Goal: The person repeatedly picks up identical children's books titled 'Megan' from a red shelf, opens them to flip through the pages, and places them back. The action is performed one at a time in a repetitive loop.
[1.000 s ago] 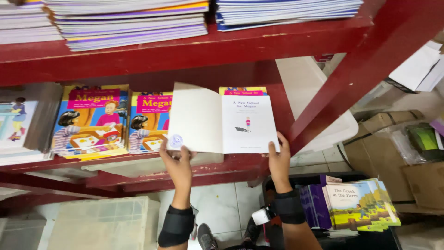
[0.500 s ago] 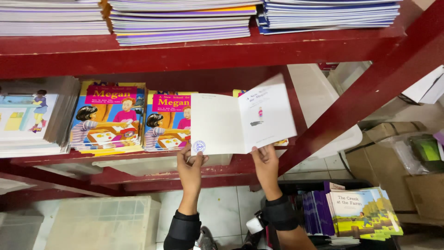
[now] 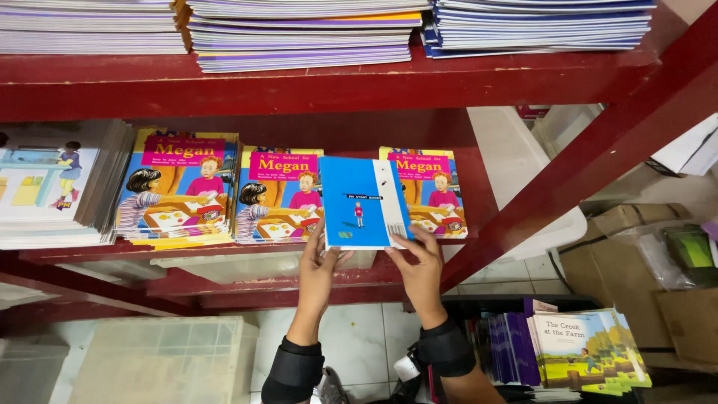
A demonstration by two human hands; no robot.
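I hold a thin blue booklet [image 3: 363,202], closed with its back cover facing me, in front of a red metal shelf [image 3: 247,86]. My left hand [image 3: 320,263] grips its lower left corner. My right hand [image 3: 417,263] grips its lower right edge. Both wrists wear black bands. Behind the booklet, three stacks of the same illustrated children's books lie on the middle shelf: one at the left [image 3: 179,187], one in the middle [image 3: 275,194], one at the right [image 3: 434,187], partly covered by the booklet.
A taller stack of other books [image 3: 52,183] lies at the far left of the shelf. Stacks of thin booklets [image 3: 303,34] fill the upper shelf. Below are clear plastic bins [image 3: 168,359], a box of books [image 3: 576,348] and cardboard boxes [image 3: 636,239] at the right.
The booklet was open with white pages showing; it is now closed, blue back cover up. Both hands moved closer together on its lower edge.
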